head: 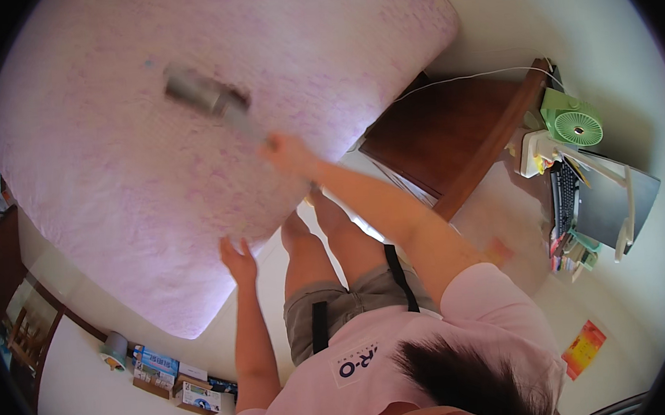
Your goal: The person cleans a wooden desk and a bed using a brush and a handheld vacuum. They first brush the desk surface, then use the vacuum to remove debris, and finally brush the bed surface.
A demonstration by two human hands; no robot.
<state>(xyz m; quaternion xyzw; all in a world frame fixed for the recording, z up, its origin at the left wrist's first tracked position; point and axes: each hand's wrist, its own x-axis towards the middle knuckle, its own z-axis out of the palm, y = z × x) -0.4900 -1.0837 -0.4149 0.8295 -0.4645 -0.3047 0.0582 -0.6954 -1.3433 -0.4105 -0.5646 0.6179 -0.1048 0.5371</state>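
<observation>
A bed with a pink and lilac patterned sheet (134, 181) fills the upper left. My right hand (288, 153) is closed on the handle of a grey cleaning tool, possibly a handheld vacuum or a brush (200, 95), blurred by motion. Its broad grey head lies over the middle of the sheet; whether it touches the cloth cannot be told. My left hand (238, 260) holds nothing, its fingers spread at the near edge of the bed.
To the right stand a dark wooden cabinet (448, 124), a green fan (578, 128), a monitor (618, 199) and a keyboard (564, 197). A white cable (473, 74) runs from the bed's side. Several boxes (157, 367) are at the lower left.
</observation>
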